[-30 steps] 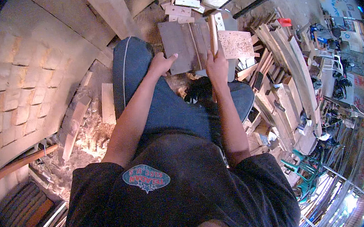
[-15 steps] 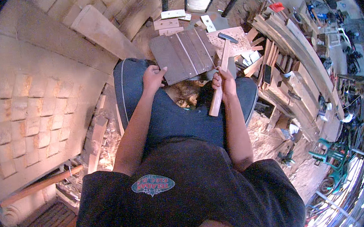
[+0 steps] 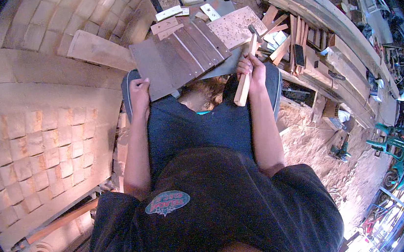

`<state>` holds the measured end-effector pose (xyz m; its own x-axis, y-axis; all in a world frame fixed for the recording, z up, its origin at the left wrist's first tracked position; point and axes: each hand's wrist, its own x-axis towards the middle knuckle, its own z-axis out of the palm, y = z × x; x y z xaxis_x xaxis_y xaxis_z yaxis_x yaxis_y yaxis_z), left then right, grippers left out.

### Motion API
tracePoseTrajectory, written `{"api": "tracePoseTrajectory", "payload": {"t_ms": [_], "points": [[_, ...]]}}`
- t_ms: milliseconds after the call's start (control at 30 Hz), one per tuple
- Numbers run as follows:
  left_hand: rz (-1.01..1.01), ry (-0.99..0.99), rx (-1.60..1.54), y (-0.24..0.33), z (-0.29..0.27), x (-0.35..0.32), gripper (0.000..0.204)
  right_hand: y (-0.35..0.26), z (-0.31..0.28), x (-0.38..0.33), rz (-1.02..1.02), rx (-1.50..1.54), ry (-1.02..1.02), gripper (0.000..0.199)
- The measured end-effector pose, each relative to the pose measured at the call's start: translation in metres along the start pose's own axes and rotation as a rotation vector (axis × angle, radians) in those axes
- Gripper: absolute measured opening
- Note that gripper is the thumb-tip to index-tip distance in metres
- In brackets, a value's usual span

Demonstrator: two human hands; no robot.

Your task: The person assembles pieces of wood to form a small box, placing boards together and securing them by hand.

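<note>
Planks joined edge to edge make up the dark wooden panel (image 3: 180, 59) that lies across the person's knees, tilted so its far end points up and to the right. It is brown and flat, with four or five narrow boards side by side and straight seams between them; its near left corner is wider and plainer. The left hand (image 3: 139, 94) is closed over that near left corner, fingers curled on the edge. The right hand (image 3: 250, 69) is wrapped tight around the pale wooden handle of a hammer (image 3: 246, 74), just beside the panel's right edge; the handle slants upward, with its head near a light board (image 3: 236, 26) dotted with small marks. Scrap wood offcuts (image 3: 296, 42) lie heaped to the right, and a curved wall of pale wooden blocks (image 3: 31, 144) fills the left.
</note>
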<state>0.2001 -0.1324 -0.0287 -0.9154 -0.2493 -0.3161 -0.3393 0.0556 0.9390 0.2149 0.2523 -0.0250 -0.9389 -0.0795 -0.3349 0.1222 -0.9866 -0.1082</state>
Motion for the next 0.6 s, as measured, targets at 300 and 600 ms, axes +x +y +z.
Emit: {"api": "tracePoseTrajectory", "payload": {"t_ms": [300,600], "points": [[-0.264,-0.109,-0.516,0.039,-0.066,-0.046,0.023,-0.025,-0.017,0.0,0.064,0.276,0.047,0.016],[-0.35,-0.221,-0.811,0.0,-0.056,-0.064,0.035,-0.021,-0.016,-0.006,0.193,0.007,-0.016,0.014]]}}
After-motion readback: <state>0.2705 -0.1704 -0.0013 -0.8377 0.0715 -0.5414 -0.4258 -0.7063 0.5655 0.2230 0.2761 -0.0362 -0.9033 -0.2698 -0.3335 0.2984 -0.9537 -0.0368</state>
